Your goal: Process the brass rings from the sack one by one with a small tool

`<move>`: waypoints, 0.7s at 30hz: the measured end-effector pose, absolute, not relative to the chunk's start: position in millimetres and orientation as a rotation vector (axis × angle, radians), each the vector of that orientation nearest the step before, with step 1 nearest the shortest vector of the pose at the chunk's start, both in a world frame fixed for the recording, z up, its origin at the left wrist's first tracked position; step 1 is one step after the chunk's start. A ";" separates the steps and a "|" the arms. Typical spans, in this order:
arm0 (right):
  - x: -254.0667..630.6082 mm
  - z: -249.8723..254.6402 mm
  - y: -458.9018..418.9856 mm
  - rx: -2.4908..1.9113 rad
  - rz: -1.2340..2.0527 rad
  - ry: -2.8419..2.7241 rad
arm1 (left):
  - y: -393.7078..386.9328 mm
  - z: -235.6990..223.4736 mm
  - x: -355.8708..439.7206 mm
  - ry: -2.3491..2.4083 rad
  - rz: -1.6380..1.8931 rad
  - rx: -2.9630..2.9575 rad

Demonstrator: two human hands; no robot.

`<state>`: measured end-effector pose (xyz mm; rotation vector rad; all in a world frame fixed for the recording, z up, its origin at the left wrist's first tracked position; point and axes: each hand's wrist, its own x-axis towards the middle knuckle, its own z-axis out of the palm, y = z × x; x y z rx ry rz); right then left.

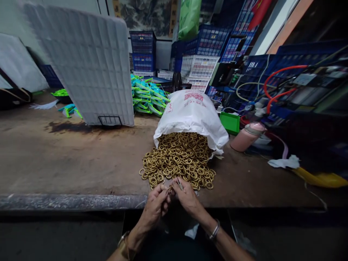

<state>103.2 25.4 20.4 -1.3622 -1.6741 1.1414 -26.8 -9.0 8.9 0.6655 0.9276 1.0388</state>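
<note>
Just off the table's front edge, my left hand [155,203] is closed, its thumb and fingers pinching a small brass-coloured ring [170,188], partly hidden by the fingertips. My right hand [187,198] meets it from the other side, closed around a thin dark metal tool [179,184] whose exact kind I cannot make out. Right behind both hands, a heap of brass-coloured rings [178,159] spills onto the table from the mouth of a white sack [187,112] lying on its side.
A tall white padded panel [92,69] stands on the brown table [81,159] at left. Behind it lie bright green and blue pieces [148,96]. Stacked crates [199,67] fill the back. At right are a green tray [230,123], a pink bottle [248,137] and red hoses [282,69].
</note>
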 end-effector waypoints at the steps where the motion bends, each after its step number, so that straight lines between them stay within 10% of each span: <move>1: 104.8 19.1 25.5 -1.400 1.080 -1.706 | -8.9 9.1 -27.1 0.929 1.046 0.660; 21: 98.1 6.7 28.5 -1.759 0.570 -2.341 | -17.5 18.9 -31.6 1.142 1.062 0.876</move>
